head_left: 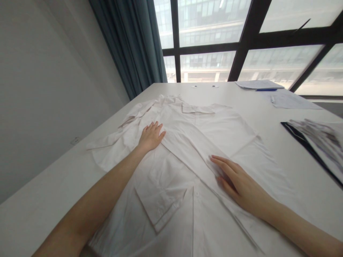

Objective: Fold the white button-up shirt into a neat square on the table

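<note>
A white shirt [171, 171] lies spread over the table, its collar [198, 108] toward the window. One long sleeve [203, 150] is laid diagonally across the body, running down to the lower right. My left hand [152, 136] rests flat on the cloth near the upper end of that sleeve, fingers stretched out. Farther down the sleeve, my right hand [234, 180] lies along its right side with fingers extended and thumb apart from them. A folded cuff [160, 210] with a pointed corner shows on the near part of the shirt. Neither hand pinches the fabric.
The white table [64, 200] reaches to the window. At its right stand a dark-edged pile of pale cloth [318, 139], papers [294, 100] and a blue pen [266, 90]. Blue curtains [131, 43] hang at the far left beside a grey wall [48, 78].
</note>
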`<state>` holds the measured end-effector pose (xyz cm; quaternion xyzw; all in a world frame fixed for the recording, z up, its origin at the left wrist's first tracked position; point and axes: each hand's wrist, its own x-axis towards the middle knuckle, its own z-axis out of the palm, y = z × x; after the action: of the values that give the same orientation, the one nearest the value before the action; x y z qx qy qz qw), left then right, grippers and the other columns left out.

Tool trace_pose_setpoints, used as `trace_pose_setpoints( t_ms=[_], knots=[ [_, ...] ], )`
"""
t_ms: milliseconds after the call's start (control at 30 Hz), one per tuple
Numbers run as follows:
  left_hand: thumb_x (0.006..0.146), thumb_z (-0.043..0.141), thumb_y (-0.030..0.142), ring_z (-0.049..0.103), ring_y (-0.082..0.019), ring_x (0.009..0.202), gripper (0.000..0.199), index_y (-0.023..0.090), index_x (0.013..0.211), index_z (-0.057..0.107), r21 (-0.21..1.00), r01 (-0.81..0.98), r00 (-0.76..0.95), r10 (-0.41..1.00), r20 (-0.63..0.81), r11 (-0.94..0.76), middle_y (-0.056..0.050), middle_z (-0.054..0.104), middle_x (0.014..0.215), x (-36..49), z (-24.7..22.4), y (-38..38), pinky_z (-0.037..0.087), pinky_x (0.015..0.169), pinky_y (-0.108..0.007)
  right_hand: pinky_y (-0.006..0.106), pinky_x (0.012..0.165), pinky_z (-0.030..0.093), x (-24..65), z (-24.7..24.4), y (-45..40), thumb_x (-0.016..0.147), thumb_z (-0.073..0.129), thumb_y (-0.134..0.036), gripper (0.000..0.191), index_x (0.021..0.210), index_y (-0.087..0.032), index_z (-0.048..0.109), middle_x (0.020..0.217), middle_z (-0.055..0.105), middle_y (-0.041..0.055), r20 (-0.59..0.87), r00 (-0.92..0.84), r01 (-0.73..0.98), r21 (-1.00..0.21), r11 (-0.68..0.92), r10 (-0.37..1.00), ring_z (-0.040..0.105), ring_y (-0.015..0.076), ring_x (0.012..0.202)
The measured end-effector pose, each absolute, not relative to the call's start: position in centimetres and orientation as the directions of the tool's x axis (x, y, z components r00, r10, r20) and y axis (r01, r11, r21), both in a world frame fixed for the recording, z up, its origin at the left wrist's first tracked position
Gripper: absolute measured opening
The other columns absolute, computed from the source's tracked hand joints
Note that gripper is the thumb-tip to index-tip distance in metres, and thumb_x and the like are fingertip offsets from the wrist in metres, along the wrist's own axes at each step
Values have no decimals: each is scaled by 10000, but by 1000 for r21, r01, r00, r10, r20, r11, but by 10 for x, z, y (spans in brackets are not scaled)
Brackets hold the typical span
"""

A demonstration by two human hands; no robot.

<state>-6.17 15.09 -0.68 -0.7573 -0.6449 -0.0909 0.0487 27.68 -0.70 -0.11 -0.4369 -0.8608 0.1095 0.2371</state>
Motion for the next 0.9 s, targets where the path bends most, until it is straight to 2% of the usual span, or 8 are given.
trace_pose_setpoints(
  t_ms=[167, 333, 533, 700, 800, 900],
  knots=[
    [999, 384, 412, 312, -318, 1457, 515, 148, 1433, 474, 57, 984, 153, 966, 206, -168, -164, 379, 1551, -64, -9, 153, 236, 1168, -493, 477, 1084, 448, 280, -5, -4, 968, 418, -195, 437, 1386, -243, 536, 1404, 578, 102, 310, -546, 687, -366, 628, 778, 500, 241, 1329],
    [998, 386, 426, 336, -308, 1447, 501, 181, 1423, 483, 50, 984, 156, 962, 225, -172, -147, 400, 1543, -65, -11, 155, 245, 1163, -488, 478, 1074, 457, 282, -7, -3, 937, 422, -135, 486, 1399, -241, 532, 1427, 559, 98, 305, -562, 682, -354, 639, 769, 486, 240, 1340],
    [1002, 388, 414, 348, -311, 1439, 500, 156, 1417, 490, 18, 985, 165, 960, 228, -173, -161, 409, 1535, -64, -11, 154, 260, 1156, -483, 476, 1091, 439, 281, -7, -3, 957, 415, -146, 460, 1389, -225, 551, 1439, 547, 99, 287, -570, 693, -336, 638, 770, 470, 235, 1351],
    [987, 436, 364, 370, -308, 1426, 434, 188, 1370, 542, 3, 985, 167, 947, 273, -175, -143, 460, 1504, -62, -9, 152, 267, 1152, -498, 487, 1076, 446, 281, -6, -2, 965, 429, -168, 453, 1391, -253, 557, 1434, 553, 93, 288, -588, 680, -329, 655, 756, 469, 248, 1348],
    [971, 462, 315, 375, -310, 1422, 383, 184, 1302, 605, 37, 978, 185, 936, 299, -205, -138, 493, 1479, -59, -4, 150, 259, 1159, -515, 491, 1069, 450, 280, -7, -1, 970, 425, -177, 450, 1392, -262, 556, 1431, 557, 90, 296, -585, 677, -335, 656, 755, 474, 248, 1344],
    [959, 478, 303, 384, -314, 1417, 388, 156, 1291, 616, 142, 944, 250, 928, 277, -297, -144, 504, 1467, -47, 5, 142, 286, 1161, -507, 492, 1072, 445, 279, -8, 0, 973, 417, -175, 445, 1387, -257, 558, 1429, 558, 87, 297, -576, 680, -342, 648, 762, 477, 244, 1340]
  ],
)
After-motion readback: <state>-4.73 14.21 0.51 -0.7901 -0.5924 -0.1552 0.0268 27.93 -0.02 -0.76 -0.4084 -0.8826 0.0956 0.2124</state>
